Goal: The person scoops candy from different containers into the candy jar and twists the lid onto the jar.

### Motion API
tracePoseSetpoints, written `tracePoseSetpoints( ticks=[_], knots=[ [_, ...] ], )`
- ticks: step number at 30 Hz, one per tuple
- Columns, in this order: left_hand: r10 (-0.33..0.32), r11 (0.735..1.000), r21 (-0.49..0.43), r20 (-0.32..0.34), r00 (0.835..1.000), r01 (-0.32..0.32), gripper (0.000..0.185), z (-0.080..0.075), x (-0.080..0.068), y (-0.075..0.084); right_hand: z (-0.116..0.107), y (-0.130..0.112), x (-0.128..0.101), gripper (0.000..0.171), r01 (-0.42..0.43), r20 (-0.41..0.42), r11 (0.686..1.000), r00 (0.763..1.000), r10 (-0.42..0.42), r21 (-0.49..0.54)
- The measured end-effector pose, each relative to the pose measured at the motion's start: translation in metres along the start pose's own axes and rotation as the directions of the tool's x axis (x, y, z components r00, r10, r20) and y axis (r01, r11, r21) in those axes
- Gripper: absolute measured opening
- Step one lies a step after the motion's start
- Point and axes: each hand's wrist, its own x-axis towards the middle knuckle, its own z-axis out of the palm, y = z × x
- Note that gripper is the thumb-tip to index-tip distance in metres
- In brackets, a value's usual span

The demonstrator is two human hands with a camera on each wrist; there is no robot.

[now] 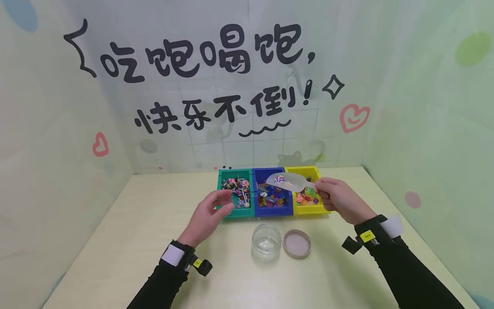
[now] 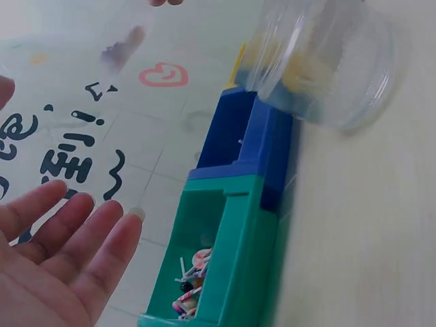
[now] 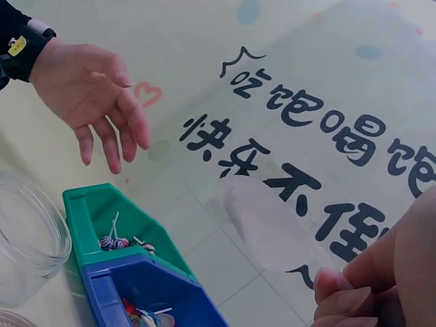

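Observation:
My right hand [image 1: 341, 199] grips the handle of a translucent scoop [image 1: 295, 182], held up over the blue bin [image 1: 274, 211] and the yellow bin [image 1: 314, 209]. A few small striped candies [image 1: 279, 179] lie in the scoop's bowl. Near the front of the green bin [image 1: 235, 214], my left hand [image 1: 206, 214] hovers with relaxed, parted fingers and holds nothing. The green bin contains several miniature lollipops [image 1: 241, 185]. An uncapped clear jar [image 1: 266, 241] stands on the table in front of the bins, and its round lid [image 1: 296, 244] lies to its right.
The three bins stand side by side near the wall [image 1: 193, 154] at the back of the pale table [image 1: 154, 206]. Mixed small pieces [image 1: 272, 195] fill the blue bin, and colourful candies [image 1: 305, 197] fill the yellow one. Side walls rise to the left and right.

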Motion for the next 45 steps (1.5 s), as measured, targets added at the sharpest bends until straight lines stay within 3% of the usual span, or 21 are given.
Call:
tracePoseSetpoints(
  ticks=[7,12,18,23,30,45],
  knots=[
    [0.001,0.998,-0.067,0.158,0.987,0.009,0.062,0.028,-0.011,-0.009,-0.008,0.000,-0.017,0.029,-0.035,0.037,0.999,0.999,0.035,-0.017],
    [-0.051,0.996,-0.049,0.286,0.957,0.068,0.079,0.048,-0.017,-0.018,-0.013,0.001,-0.027,0.028,-0.018,0.077,1.000,0.997,0.019,-0.011],
    [-0.094,0.995,0.002,0.369,0.925,0.100,0.094,0.063,-0.017,-0.022,-0.019,-0.002,-0.036,0.029,-0.018,0.116,0.999,0.993,0.021,-0.027],
    [-0.097,0.995,0.048,0.385,0.918,0.085,0.092,0.069,-0.017,-0.023,-0.020,-0.005,-0.039,0.028,-0.040,0.157,0.999,0.987,0.045,-0.036],
    [-0.120,0.992,0.087,0.366,0.923,0.094,0.080,0.073,-0.018,-0.023,-0.019,-0.009,-0.038,0.027,-0.042,0.208,0.995,0.976,0.060,-0.093],
    [-0.116,0.992,0.081,0.356,0.927,0.093,0.079,0.074,-0.019,-0.024,-0.005,-0.024,-0.034,0.025,-0.015,0.196,0.971,0.979,0.063,-0.238]
  ],
)
